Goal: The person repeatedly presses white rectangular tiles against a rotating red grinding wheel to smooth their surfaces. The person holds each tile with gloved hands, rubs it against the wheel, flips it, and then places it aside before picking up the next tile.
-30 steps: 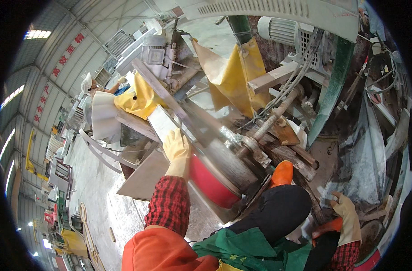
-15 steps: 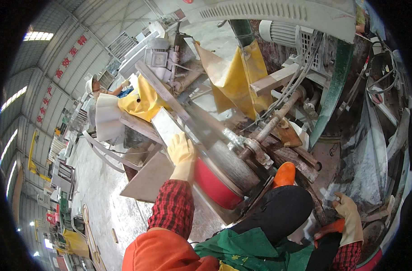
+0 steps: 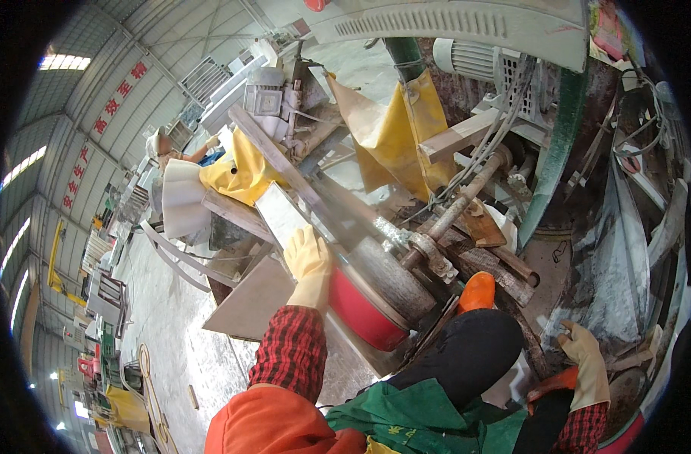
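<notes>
My left hand [image 3: 309, 261], in a cream rubber glove, lies with its fingers stretched out on a long pale strip [image 3: 281, 216]. Just beside its wrist is a red-sided wheel or drum [image 3: 364, 310], next to a grey cylinder [image 3: 391, 276] on a shaft [image 3: 470, 193]. My right hand [image 3: 586, 363], gloved the same way, hangs low at the right, near an orange boot [image 3: 550, 384]. Its fingers are apart and slightly bent, and nothing shows in them. The palm side of the left hand is hidden.
Another orange boot [image 3: 478, 293] stands near wooden beams [image 3: 501, 276]. Yellow sheets [image 3: 421, 129] hang beyond the shaft, below a motor [image 3: 474, 57] with cables. A flat board [image 3: 251, 299] lies left of my hand. A person [image 3: 164, 146] in a pale cap stands farther back.
Both my hands stay in nearly the same places, with the view shifted very slightly. A pinkish-red patch now shows at the upper right edge.
</notes>
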Motion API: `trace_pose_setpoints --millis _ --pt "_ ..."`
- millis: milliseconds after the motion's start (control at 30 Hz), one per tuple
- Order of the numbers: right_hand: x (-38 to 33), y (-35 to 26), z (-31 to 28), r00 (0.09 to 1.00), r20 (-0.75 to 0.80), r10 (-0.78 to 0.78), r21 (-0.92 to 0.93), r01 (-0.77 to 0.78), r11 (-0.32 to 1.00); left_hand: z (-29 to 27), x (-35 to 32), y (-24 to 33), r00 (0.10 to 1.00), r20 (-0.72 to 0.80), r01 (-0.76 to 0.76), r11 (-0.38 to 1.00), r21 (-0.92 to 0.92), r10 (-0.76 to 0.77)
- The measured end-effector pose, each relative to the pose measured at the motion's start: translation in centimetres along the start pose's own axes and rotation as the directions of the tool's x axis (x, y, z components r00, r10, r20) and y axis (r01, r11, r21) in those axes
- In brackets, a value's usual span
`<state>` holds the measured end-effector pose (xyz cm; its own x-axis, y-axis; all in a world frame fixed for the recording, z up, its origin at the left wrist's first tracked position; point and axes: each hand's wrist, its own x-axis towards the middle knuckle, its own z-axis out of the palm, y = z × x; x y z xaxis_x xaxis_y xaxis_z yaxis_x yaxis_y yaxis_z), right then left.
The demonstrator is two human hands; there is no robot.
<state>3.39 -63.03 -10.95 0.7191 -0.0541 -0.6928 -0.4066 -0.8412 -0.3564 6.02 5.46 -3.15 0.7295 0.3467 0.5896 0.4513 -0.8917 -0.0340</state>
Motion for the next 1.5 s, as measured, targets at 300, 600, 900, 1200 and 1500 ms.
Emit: trace_pose_setpoints --millis 300,600,900,1200,1500 --pt "-2.0 -0.8 -0.9 0.998 -0.054 -0.035 -0.073 0.031 0.997 -0.9 -0.5 1.5 0.996 0.085 0.044 0.998 -0.045 -0.04" --pt "-3.8 -2.7 -1.6 0.991 -0.099 -0.092 -0.2 0.07 0.977 -1.3 -1.1 1.6 0.995 0.086 0.044 0.997 -0.059 -0.039" --pt "0.0 1.6 -0.1 0.987 -0.096 -0.132 -0.087 0.124 0.988 -1.4 -1.5 2.2 0.995 0.089 0.047 0.997 -0.054 -0.042" --pt "-3.8 -2.8 -1.9 0.997 -0.052 -0.049 -0.153 0.041 0.987 -2.1 -2.0 2.4 0.995 0.094 0.031 0.997 -0.074 -0.024" --pt "-4.4 -3.7 -2.1 0.998 -0.036 -0.047 -0.134 0.042 0.99 -2.8 -2.4 2.9 0.99 0.133 0.048 0.995 -0.091 -0.036"
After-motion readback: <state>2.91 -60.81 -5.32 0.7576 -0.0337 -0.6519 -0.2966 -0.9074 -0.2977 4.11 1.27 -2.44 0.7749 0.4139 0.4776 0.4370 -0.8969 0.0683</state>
